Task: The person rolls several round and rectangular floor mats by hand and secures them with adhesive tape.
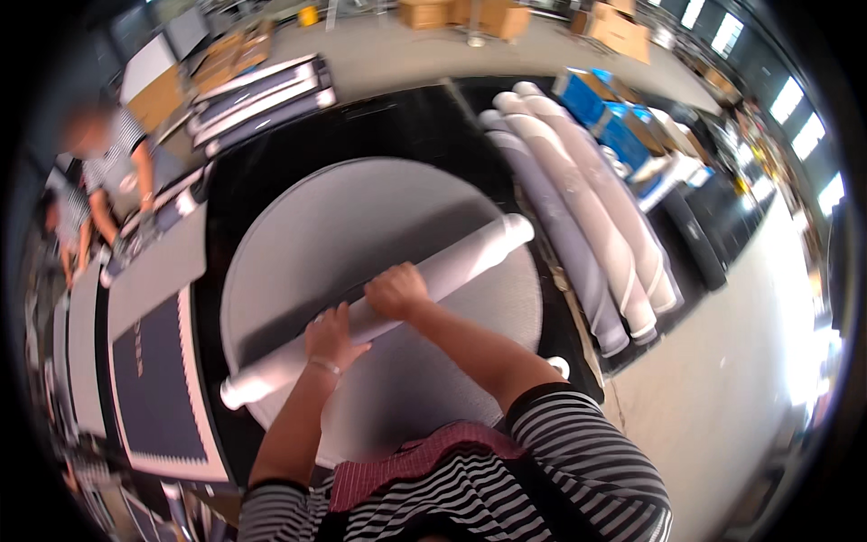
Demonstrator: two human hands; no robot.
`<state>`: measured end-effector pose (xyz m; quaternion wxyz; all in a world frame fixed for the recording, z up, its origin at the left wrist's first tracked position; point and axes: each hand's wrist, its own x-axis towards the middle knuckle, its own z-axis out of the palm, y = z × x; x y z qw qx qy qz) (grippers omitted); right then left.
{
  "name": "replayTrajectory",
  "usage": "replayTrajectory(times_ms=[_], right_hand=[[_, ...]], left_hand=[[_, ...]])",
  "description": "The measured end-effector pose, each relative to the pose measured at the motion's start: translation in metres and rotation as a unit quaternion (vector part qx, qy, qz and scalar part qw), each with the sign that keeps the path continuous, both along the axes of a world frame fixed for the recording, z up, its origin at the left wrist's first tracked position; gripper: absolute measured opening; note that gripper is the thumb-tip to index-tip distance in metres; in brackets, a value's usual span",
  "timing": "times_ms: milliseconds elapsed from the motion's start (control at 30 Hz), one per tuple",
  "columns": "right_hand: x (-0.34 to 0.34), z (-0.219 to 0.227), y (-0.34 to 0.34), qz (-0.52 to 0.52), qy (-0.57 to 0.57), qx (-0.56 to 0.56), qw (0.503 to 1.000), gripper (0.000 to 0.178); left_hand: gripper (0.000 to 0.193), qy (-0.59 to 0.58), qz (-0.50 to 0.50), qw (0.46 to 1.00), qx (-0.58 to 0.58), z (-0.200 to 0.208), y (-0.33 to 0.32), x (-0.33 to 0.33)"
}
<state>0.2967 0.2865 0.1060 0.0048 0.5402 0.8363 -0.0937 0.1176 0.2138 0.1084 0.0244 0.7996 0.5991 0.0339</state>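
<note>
A long pale roll [465, 264] with a slight sheen lies slantwise across a large round grey mat [298, 221], its right end farther from me. On the roll's left half, my left hand [330, 338] grips over the top, fingers curled to the far side and thumb on the near side. A little farther right, around the middle, my right hand [397, 291] is closed on the same roll. Both palms hide part of it. The mat rests on a black table [361, 131], and a dark shadow falls on it behind the roll.
Several wrapped rolls [578, 208] lie side by side to the right, near blue-and-brown boxes [619, 126]. On the left are a dark rectangular mat with a pale border [161, 388] and a co-worker in a striped shirt [117, 163]. More rolls [262, 99] are stacked at the back left.
</note>
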Motion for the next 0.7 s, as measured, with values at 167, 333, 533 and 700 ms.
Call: replayTrajectory(times_ms=[167,333,533,700], right_hand=[[-0.001,0.001,0.000,-0.027,0.004,0.024,0.999,0.045],[0.021,0.002,-0.102,-0.027,0.025,-0.050,0.998,0.042],[0.157,0.038,-0.172,-0.197,0.397,-0.027,0.896,0.025],[0.303,0.005,-0.192,-0.174,0.113,-0.128,0.970,0.040]], left_hand=[[0.064,0.006,-0.029,0.999,-0.018,-0.003,0.004,-0.010],[0.062,-0.020,-0.080,0.996,-0.025,-0.004,-0.105,0.003],[0.061,-0.057,-0.066,0.996,0.005,-0.011,-0.142,0.008],[0.058,-0.037,-0.065,0.997,0.026,-0.008,-0.143,0.012]])
